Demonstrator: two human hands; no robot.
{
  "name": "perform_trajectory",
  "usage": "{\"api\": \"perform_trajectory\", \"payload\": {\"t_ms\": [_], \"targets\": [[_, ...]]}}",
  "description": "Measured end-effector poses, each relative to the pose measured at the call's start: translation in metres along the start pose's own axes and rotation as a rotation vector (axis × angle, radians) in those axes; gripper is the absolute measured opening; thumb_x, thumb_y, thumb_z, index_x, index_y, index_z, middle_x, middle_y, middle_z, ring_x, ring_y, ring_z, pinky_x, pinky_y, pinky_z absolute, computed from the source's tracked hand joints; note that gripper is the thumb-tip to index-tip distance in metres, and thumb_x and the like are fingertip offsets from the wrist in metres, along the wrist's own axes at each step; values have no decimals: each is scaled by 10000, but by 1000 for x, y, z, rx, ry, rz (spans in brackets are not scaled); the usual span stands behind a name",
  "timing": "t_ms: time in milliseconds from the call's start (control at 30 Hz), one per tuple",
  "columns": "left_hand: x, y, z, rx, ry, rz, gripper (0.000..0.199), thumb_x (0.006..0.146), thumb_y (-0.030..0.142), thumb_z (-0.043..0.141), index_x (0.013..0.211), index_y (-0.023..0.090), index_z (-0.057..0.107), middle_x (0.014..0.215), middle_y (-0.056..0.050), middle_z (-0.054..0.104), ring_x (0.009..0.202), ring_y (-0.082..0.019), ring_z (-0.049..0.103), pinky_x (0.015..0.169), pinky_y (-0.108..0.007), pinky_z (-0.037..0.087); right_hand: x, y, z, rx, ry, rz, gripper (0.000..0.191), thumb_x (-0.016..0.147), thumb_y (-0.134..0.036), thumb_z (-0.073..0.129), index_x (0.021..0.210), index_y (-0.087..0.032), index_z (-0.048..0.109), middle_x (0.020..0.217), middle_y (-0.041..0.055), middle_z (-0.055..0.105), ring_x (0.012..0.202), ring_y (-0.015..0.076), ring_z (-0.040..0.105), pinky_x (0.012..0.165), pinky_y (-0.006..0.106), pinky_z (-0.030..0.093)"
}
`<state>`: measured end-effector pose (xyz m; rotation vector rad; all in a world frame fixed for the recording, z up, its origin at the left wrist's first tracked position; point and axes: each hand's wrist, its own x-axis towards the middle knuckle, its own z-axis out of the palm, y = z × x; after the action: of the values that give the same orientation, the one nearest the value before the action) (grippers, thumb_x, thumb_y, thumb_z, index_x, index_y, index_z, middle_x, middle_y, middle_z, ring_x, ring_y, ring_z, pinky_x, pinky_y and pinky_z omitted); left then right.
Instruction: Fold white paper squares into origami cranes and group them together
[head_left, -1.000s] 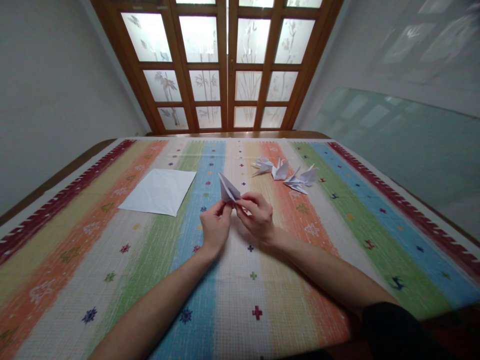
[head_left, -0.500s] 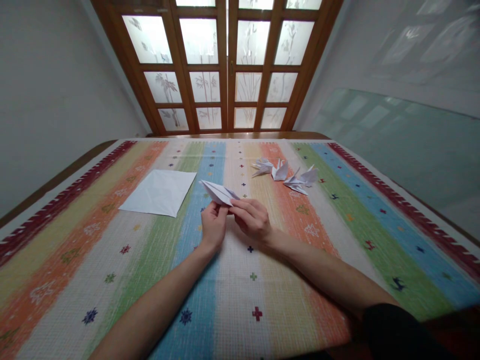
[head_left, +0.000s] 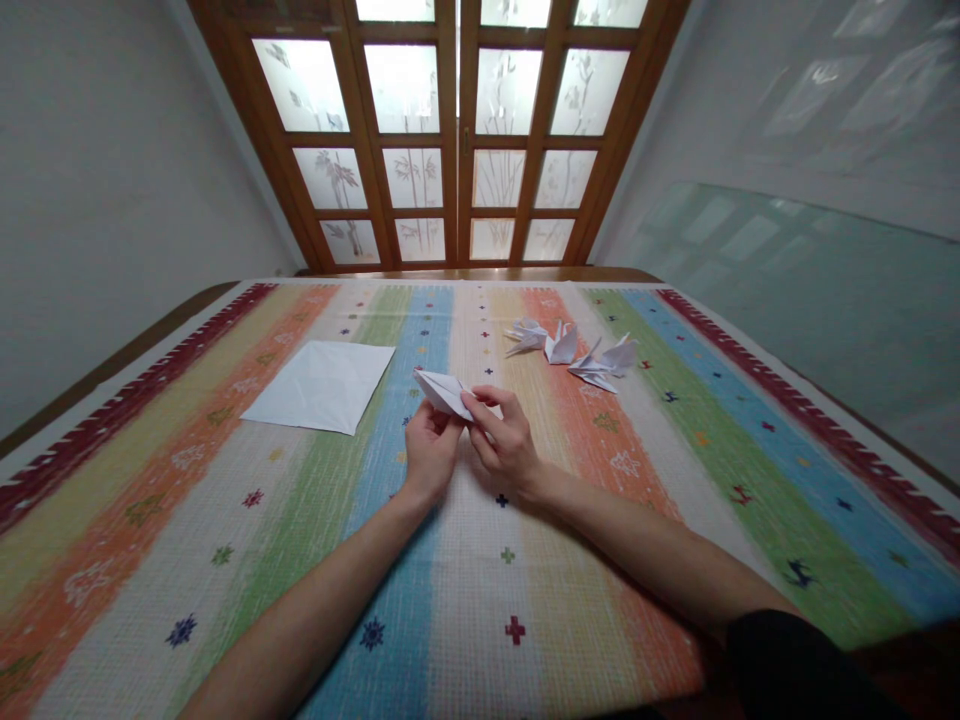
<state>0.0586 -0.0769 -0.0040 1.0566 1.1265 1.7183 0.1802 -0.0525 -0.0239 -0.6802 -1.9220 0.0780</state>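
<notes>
A striped, colorful cloth [head_left: 480, 560] covered a table [head_left: 180, 316] before wooden doors [head_left: 448, 180] with frosted panes, between pale walls [head_left: 112, 150]. Above the cloth's middle, a person's left hand [head_left: 429, 450] and right hand [head_left: 508, 440] pinched a folded paper [head_left: 444, 391], white, creased and tapering to a point. Folded paper birds [head_left: 561, 346] lay to the right; a flat white sheet [head_left: 321, 388] rested left.

Matt paper cranes [head_left: 561, 345], woven cloth [head_left: 480, 600], glossy wooden door [head_left: 461, 140].

Head view, forward and down onto hands [head_left: 431, 452]
</notes>
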Motion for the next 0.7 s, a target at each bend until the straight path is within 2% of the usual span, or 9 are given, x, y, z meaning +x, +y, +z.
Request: {"api": "perform_trajectory", "payload": {"t_ms": [200,300,400,500,600,700], "targets": [[2,-1,-2,25,33,-37,304,617,350,778,802,128,680,797,-64,720,768,-196,671,766,-322,522,2,-3,1,137,-5,90,339,928,-174,464,1203,-240,650,990,81,634,921,190,601,807,356,531],[4,-4,-5,23,38,-51,273,621,327,771,786,126,687,779,-59,723,709,-174,656,716,-302,523,8,-5,0,270,10,250,227,924,-207,499,1069,-219,673,937,59,682,869,170,633,782,326,527],[4,-7,-7,3,18,-67,291,620,340,779,800,126,696,782,-62,728,674,-159,646,676,-285,521,14,-6,-2,393,38,462,123,864,-275,591,931,-191,650,820,33,684,731,149,630,681,281,520],[5,-8,-7,-17,24,-95,318,617,374,782,798,125,699,751,-59,723,639,-151,635,635,-273,515,20,-4,-3,479,15,623,166,790,-337,665,825,-184,610,705,4,633,612,125,577,579,244,478],[7,-8,-7,-10,44,-133,306,617,367,765,789,123,699,688,-38,703,590,-137,609,579,-247,486,23,-1,-3,491,16,731,288,685,-374,753,809,-185,574,688,-16,596,588,113,546,548,232,451],[11,-8,-10,28,93,-110,262,615,322,748,775,120,704,694,-32,700,585,-127,591,572,-237,466,23,2,-2,570,-116,815,297,665,-384,742,788,-186,557,663,-27,587,554,107,532,510,224,427]]}}
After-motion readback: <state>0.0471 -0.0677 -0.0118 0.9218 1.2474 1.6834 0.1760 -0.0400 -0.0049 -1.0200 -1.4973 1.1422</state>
